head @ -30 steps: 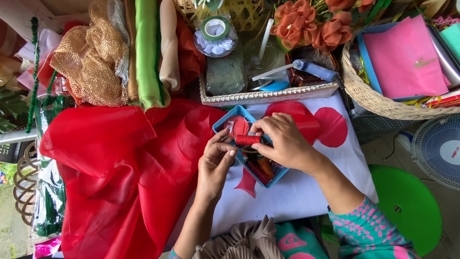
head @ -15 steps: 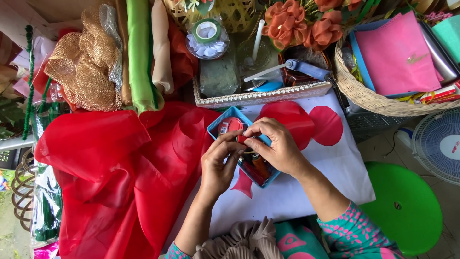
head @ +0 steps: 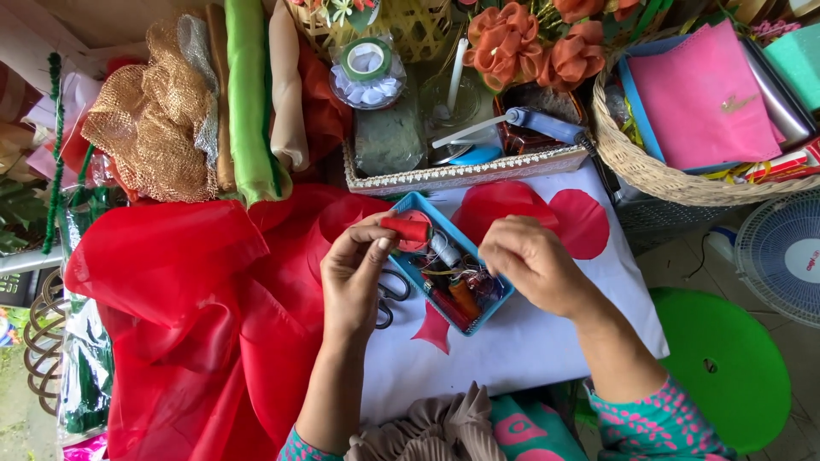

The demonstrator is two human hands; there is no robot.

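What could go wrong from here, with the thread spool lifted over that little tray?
1. The left hand holds the red spool only at its fingertips; a loose grip might drop it into the blue tray.
2. The tray sits crowded with spools and loose thread; the right hand beside it could snag strands.
3. Scissors lie partly under the left hand, near the red fabric, which could catch.

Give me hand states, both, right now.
Left hand: closed on a red thread spool, above the blue tray.
Right hand: fingers curled shut beside the tray; whether they pinch anything cannot be told.
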